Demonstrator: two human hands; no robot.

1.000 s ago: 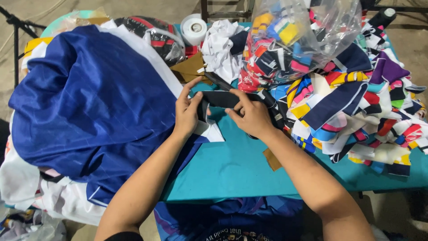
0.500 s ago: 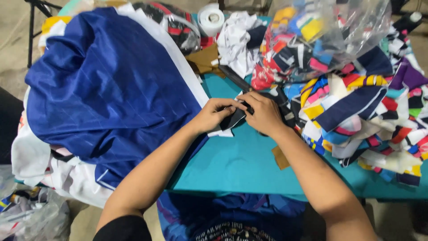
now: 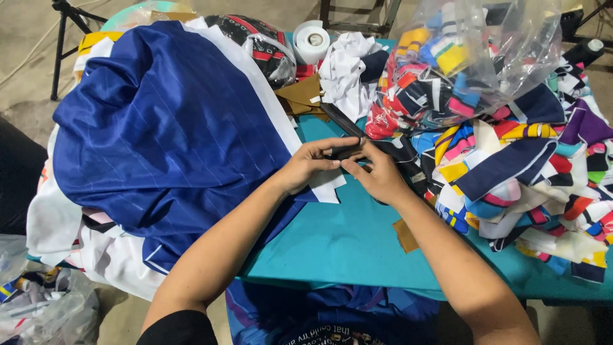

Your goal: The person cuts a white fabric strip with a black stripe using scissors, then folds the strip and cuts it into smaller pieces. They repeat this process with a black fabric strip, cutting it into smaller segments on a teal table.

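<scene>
Both hands meet mid-table on a small dark fabric strip [image 3: 348, 152]: left hand [image 3: 306, 167] pinches its near end between thumb and fingers, right hand [image 3: 377, 176] has fingers closed on the other end. The strip sits just above the teal table [image 3: 332, 246], between the blue striped cloth pile [image 3: 159, 128] and the heap of multicoloured collar pieces [image 3: 523, 172]. To do it well, I'd judge: keep the strip taut and flat, edges aligned, clear of the white fabric corner [image 3: 329, 186] underneath.
</scene>
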